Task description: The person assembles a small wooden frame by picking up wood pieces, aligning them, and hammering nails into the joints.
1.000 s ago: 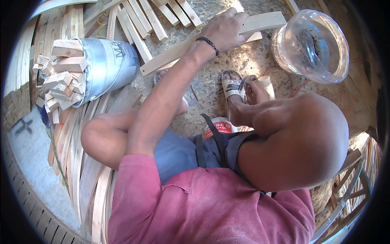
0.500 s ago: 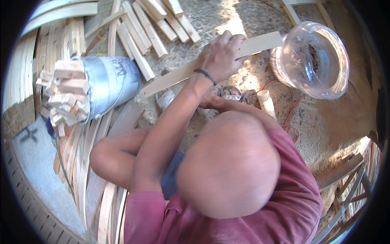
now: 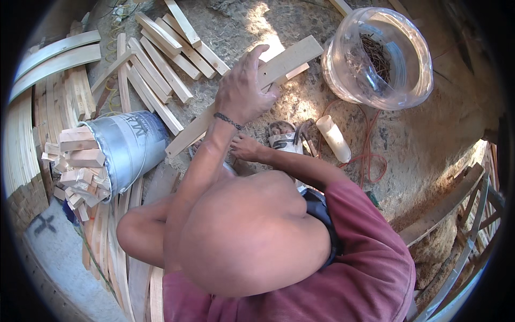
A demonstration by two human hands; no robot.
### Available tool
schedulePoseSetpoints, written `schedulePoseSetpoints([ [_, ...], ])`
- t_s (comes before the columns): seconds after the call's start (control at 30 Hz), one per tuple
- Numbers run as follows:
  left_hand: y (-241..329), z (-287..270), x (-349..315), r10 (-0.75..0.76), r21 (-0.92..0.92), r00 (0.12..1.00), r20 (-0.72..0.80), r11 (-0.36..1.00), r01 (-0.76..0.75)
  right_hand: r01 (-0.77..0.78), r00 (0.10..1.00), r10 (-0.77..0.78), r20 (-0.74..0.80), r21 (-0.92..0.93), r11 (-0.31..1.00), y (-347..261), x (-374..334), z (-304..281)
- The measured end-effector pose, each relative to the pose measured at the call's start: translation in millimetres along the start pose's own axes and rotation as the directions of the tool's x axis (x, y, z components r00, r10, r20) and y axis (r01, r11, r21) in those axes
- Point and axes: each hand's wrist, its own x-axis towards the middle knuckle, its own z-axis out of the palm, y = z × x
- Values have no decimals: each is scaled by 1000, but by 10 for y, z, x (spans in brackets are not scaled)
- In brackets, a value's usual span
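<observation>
A long pale wooden slat (image 3: 292,58) runs slanting from near the bucket up towards the round tub. My left hand (image 3: 244,88), with a dark bracelet at its wrist, lies across its middle, thumb and fingers loosely round its two edges. Under the slat's far end shows the tip of a second wooden piece (image 3: 298,71). My right hand (image 3: 244,147) is just below the slat, fingers bent in; what they hold, if anything, is hidden. My sandalled foot (image 3: 281,129) is to its right. My bent bare leg (image 3: 257,231) fills the middle foreground.
A metal bucket (image 3: 137,145) lies on its side at left, full of short wood blocks (image 3: 86,155). Pale lengths of wood (image 3: 169,59) lie beyond it. A clear round tub (image 3: 418,70) with nails (image 3: 375,56), a white tube (image 3: 332,138) and an orange cord (image 3: 370,155) are at right.
My left hand has shifted left along the slat, and its fingers have loosened. The whole view has swung, showing more of my right forearm and hand and the nails in the tub.
</observation>
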Motion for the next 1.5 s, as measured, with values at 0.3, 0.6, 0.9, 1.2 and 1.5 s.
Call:
schedulePoseSetpoints([
  [0.3,5,-90,49,-80,-64,988,134,994,90,-265,669,743,-25,926,270,499,-1119,-1090],
  [0.6,15,-49,-22,-15,-26,999,38,1000,16,87,499,737,-456,873,481,330,-1946,-2692],
  [0.9,-56,-49,-48,-11,-86,999,49,996,15,-123,528,572,-627,610,782,253,-1143,-3467],
  [1.2,-29,-92,-41,-40,-18,989,141,999,43,-281,597,531,-602,463,841,350,-839,-3420],
  [1.5,-126,11,-59,41,51,995,93,998,-46,-253,632,416,-654,333,908,366,-787,-3287],
])
